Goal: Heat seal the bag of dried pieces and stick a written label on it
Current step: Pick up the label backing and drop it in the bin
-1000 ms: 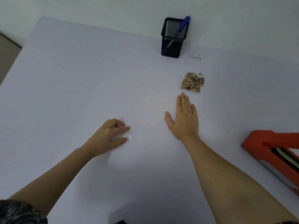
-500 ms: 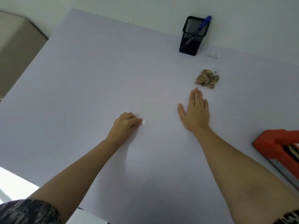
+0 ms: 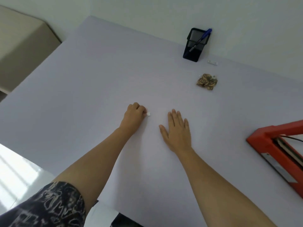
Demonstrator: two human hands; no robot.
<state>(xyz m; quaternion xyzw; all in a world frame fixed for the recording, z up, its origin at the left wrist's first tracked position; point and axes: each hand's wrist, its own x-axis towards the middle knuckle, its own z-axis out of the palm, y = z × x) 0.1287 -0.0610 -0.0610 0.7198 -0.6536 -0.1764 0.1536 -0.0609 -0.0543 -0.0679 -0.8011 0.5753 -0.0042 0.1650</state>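
A small clear bag of brown dried pieces (image 3: 207, 81) lies on the pale lilac table (image 3: 98, 89), far right of centre. My left hand (image 3: 134, 116) rests curled on the table with a tiny white label (image 3: 148, 114) pinched at its fingertips. To its right, my right hand (image 3: 177, 131) lies flat, palm down, fingers together, holding nothing. The bag is well beyond my right hand, apart from it. A red heat sealer (image 3: 277, 153) sits at the right edge, partly cut off. A blue pen (image 3: 200, 39) stands in a black mesh holder (image 3: 196, 45) at the back.
A small white strip (image 3: 212, 62) lies on the table just right of the pen holder. A beige cabinet (image 3: 21, 51) stands off the table's left side. The near table edge runs diagonally at lower left above a bright floor.
The view has swung left and tilted. My left hand moved forward along the table with the label and now sits closer to my right hand, which stays flat.
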